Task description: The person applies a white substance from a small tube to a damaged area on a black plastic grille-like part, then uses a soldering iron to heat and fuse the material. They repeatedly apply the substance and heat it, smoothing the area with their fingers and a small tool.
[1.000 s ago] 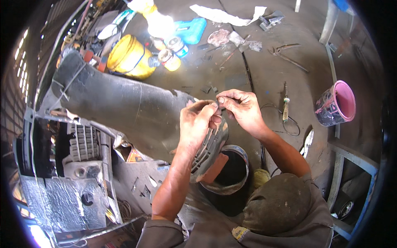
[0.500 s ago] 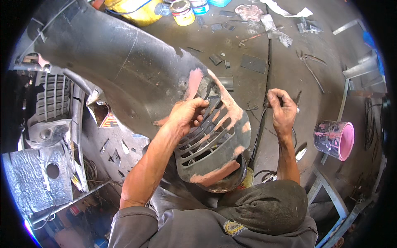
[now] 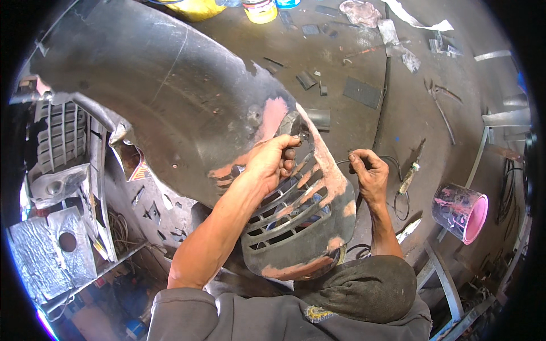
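Observation:
A large dark grey plastic car bumper [image 3: 170,108] lies across my lap, with pink filler patches around its slatted grille end. My left hand [image 3: 273,162] is closed at the top of the slats, thumb pressed against curled fingers. Whatever it grips there is hidden. Beyond the bumper's right edge, my right hand [image 3: 369,173] is closed in a pinch with thumb and forefinger together. Something dark and tiny may be at its fingertips, too small to name. A slim corded tool [image 3: 410,177] rests on the floor to the right of that hand.
A pink-stained bucket [image 3: 455,211] lies on its side at right, near a metal frame [image 3: 446,278]. Pliers [image 3: 441,102], a dark flat sheet [image 3: 362,92] and scraps are on the floor beyond. Tins [image 3: 260,11] stand at the far edge. Another grille part [image 3: 61,136] is at left.
My right hand has moved left and nearer to me, towards the bumper's edge, uncovering the slim corded tool. My left hand stays at the slats. The whole view has shifted slightly.

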{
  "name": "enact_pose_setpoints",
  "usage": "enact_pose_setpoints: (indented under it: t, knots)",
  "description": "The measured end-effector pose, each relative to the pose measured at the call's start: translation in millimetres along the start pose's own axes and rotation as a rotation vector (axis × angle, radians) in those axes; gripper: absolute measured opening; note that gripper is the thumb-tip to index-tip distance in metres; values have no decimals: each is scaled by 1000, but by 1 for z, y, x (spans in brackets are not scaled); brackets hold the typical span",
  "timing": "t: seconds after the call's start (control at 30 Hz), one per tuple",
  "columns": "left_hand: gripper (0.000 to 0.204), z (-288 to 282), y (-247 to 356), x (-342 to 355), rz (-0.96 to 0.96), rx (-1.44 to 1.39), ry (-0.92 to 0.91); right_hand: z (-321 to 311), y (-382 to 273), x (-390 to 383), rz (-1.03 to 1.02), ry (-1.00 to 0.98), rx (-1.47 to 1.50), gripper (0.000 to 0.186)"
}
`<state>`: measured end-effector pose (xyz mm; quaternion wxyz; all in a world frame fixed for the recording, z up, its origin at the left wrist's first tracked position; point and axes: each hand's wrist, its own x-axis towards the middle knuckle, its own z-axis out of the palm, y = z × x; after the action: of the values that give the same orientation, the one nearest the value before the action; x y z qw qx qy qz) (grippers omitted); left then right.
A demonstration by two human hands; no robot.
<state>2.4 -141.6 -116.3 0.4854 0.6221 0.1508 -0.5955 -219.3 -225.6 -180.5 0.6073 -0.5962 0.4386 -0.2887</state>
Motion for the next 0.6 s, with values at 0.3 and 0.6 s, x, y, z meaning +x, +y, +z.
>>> enact_pose_setpoints:
  t: [0.3,0.6]
  knots:
    - [14,2,0,5,-24,-17,-29,1,4,3,32,-19,26,13]
    - [14,2,2,7,-35,14,-24,1,4,1,26,-40,39,11]
